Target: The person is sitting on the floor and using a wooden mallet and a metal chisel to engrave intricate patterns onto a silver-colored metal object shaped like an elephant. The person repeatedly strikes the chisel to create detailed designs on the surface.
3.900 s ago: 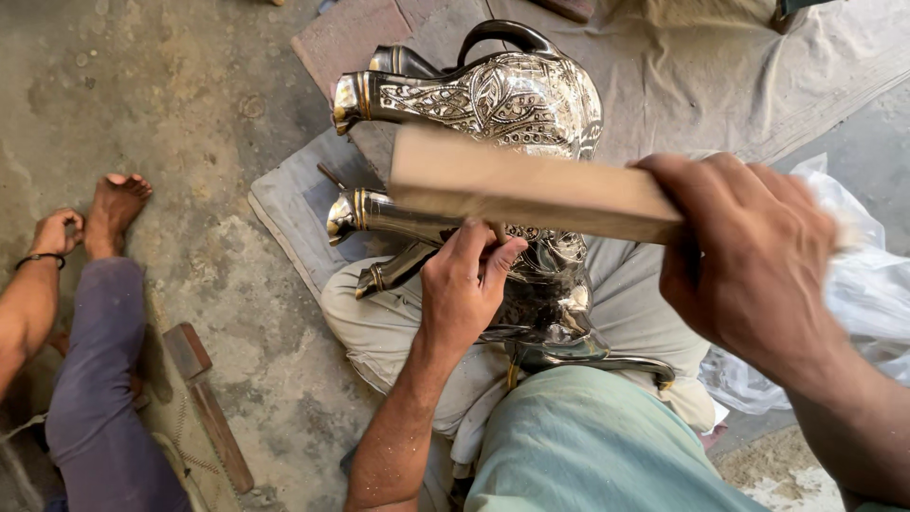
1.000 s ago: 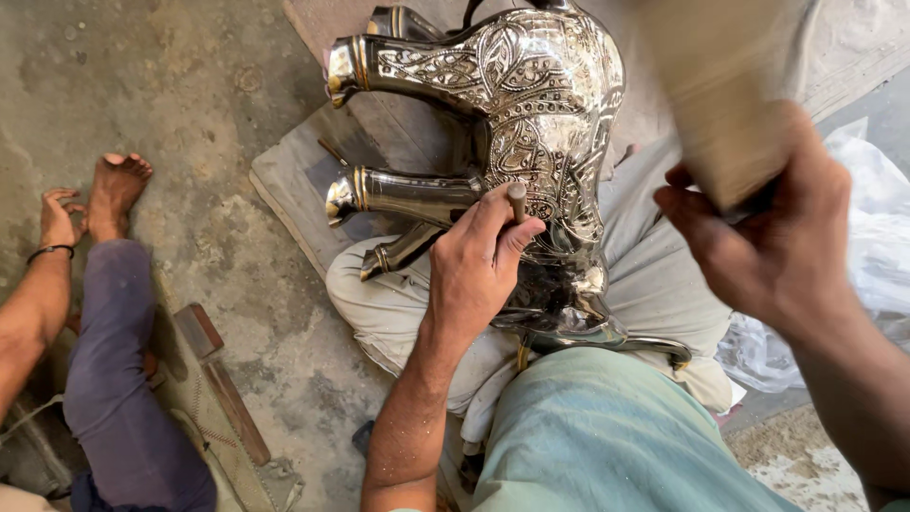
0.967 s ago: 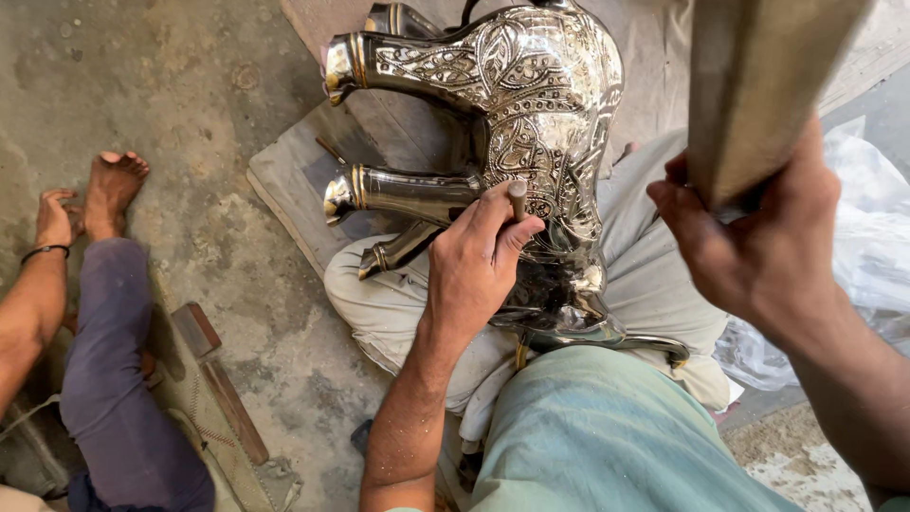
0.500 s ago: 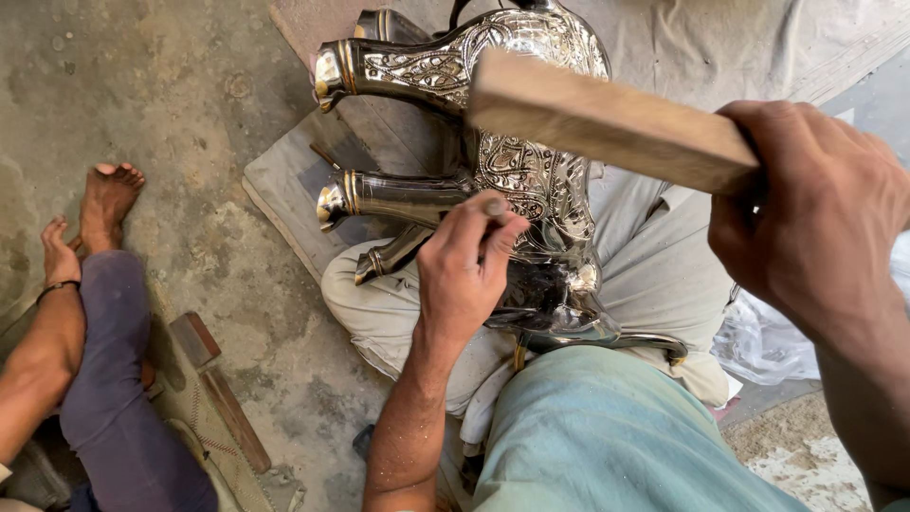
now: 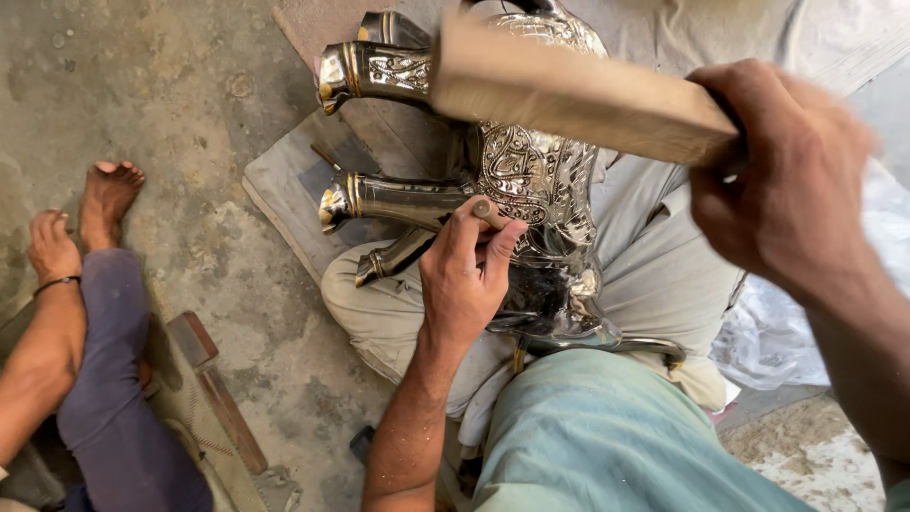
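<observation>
At the centre of the head view, across the person's lap, lies an ornate silver metal animal figure [image 5: 531, 180] on its side, its legs pointing toward nine o'clock over a grey pad [image 5: 284, 190] on the concrete floor [image 5: 142, 76]. The left hand [image 5: 464, 275] sits at about six o'clock of the figure, fingers curled closed around a small punch [image 5: 488, 210], whose tip is pressed to the embossed flank just beside the lower leg. The right hand [image 5: 777, 180], at three o'clock, is clenched tight round the end of a flat wooden block [image 5: 578, 90], which reaches toward eleven o'clock and hovers above the figure, apart from the punch head.

Much of the figure's surface already carries raised scrollwork and gilt bands on the hooves, so the chasing looks well advanced; judging by where the punch stands, detail near the leg joint is yet being worked, and how much remains on the hidden underside cannot be told.

At nine o'clock another person's bare foot [image 5: 104, 194] and arm [image 5: 43, 322] rest on the floor, and a wooden piece [image 5: 213, 389] lies at seven o'clock.
</observation>
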